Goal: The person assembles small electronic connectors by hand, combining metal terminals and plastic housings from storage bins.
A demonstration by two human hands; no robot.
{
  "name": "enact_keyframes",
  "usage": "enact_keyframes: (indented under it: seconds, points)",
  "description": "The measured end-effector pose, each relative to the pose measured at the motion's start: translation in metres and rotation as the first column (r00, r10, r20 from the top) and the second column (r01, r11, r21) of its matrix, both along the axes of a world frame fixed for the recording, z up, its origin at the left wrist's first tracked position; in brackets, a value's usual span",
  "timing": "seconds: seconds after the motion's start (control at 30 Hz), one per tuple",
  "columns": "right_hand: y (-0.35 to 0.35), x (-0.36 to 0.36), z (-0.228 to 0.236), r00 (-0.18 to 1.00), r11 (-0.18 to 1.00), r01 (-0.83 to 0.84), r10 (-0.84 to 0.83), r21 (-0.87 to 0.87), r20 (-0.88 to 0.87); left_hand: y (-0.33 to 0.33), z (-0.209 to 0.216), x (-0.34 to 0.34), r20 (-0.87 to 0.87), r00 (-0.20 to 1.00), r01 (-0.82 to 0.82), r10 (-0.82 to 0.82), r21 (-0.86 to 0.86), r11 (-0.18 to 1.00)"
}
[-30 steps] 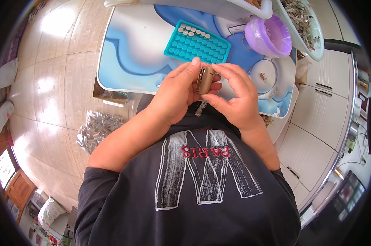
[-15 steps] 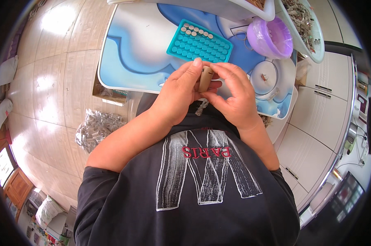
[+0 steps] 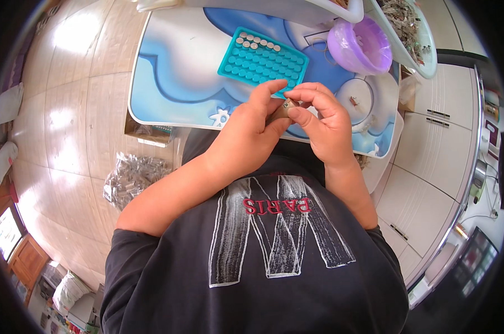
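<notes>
Above the table's near edge, both my hands hold a small tan tube-like piece (image 3: pixel 280 112). It is tilted, with one end toward my right fingertips. My left hand (image 3: pixel 249 125) is closed round its body, and the fingers hide most of it. My right hand (image 3: pixel 327 122) pinches at the end of the piece with thumb and fingers. I cannot make out whether a smaller part sits between those fingertips. Just beyond my hands lies a teal tray (image 3: pixel 229 65) with rows of round pockets. Several silvery round discs (image 3: pixel 254 44) sit in its far rows.
A purple bowl (image 3: pixel 341 47) lined with clear plastic stands at the far right. Beside it are a white bin (image 3: pixel 313 16) and a pale green basket (image 3: pixel 424 55) of small metal parts. A tiny reddish piece (image 3: pixel 353 101) lies on the table. Bagged parts (image 3: pixel 135 178) rest at lower left.
The tan piece has gone from nearly upright to tilted, one end now toward my right fingertips. My left hand has turned over it and covers more of it. The view has shifted slightly.
</notes>
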State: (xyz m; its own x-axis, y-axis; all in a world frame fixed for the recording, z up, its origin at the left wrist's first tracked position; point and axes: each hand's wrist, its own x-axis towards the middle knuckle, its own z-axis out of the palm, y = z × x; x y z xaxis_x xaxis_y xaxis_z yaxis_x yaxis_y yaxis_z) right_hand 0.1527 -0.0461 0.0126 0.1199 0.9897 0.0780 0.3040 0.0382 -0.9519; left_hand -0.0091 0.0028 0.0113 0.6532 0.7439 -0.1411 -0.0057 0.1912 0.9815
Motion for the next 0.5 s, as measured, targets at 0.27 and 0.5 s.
enact_keyframes:
  seconds: [0.27,0.5]
  points:
    - [-0.01,-0.007,-0.005,0.882,0.989,0.114,-0.146,-0.098,-0.449,0.0,-0.003,-0.003,-0.104,0.989,-0.095,0.1,0.056,0.994]
    - [-0.018,-0.016,-0.014,0.827,0.972,0.177,-0.23,-0.152,-0.513,-0.001,0.005,-0.002,-0.167,0.985,-0.038,0.031,-0.037,0.999]
